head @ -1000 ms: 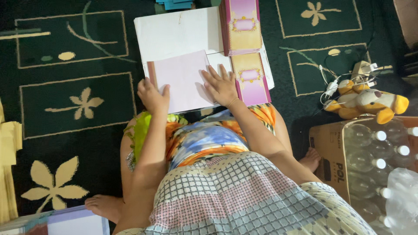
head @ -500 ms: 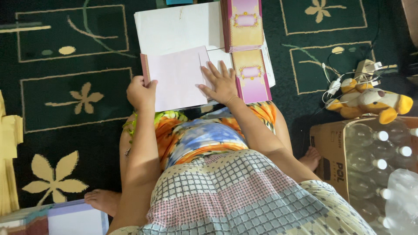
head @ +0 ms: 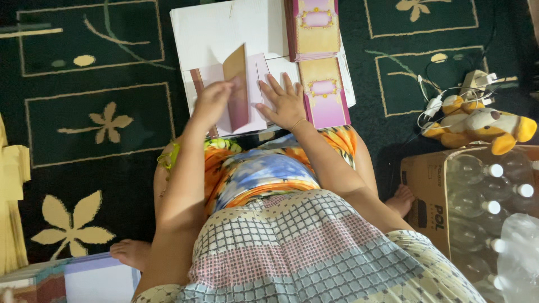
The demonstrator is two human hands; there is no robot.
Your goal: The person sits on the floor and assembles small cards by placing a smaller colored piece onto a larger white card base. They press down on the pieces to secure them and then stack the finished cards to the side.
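L hand pinched a card flap, lifted upright. R hand, just beside it, lay flat w/ fingers spread on the card. Pink-gold cards lay right of R hand.

The pale pink card is thin matt paper, its lifted flap showing a brownish back. Under it lies a smooth white board. To its right, the pink and gold cards have a faint sheen. The dark green carpet looks woven and soft. At the right, a plush toy, a matt cardboard box, and clear glossy plastic bottles.
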